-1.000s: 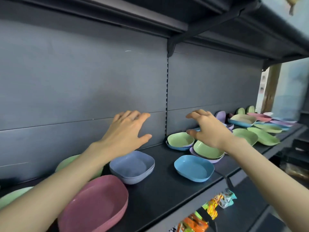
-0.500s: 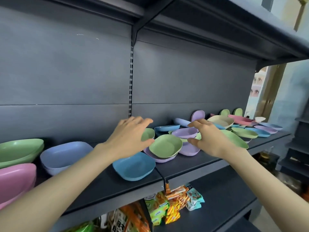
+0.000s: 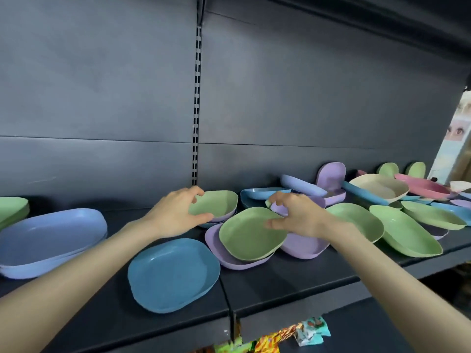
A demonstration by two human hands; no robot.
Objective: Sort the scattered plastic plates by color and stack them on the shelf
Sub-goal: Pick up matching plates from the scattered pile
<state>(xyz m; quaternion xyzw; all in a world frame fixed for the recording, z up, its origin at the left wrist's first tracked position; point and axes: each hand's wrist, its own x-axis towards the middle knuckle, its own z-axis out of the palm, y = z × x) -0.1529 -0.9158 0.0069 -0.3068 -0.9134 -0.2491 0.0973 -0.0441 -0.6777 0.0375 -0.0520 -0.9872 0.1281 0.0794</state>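
Observation:
Plastic plates in several colours lie scattered along a dark shelf [image 3: 280, 276]. My left hand [image 3: 175, 212] grips the left rim of a green plate [image 3: 219, 203] at the back, fingers over the rim and thumb at its lower edge. My right hand [image 3: 300, 216] curls over the right rim of a nearer green plate [image 3: 249, 235], thumb on its inside. That plate sits in a purple plate [image 3: 216, 242]. A dark blue plate [image 3: 173, 273] lies alone near the shelf's front edge. At the left are a periwinkle stack [image 3: 51, 238] and a green stack [image 3: 12, 207].
More green plates [image 3: 405, 233], a cream plate [image 3: 379, 187], a pink plate [image 3: 423, 186] and blue ones crowd the right end. A purple plate [image 3: 331, 177] leans upright against the back panel. Snack packets [image 3: 305, 329] lie on the shelf below.
The view has shifted right and closer along the shelf. Both hands have dropped from hovering with spread fingers onto the two green plates, fingers now curled at their rims.

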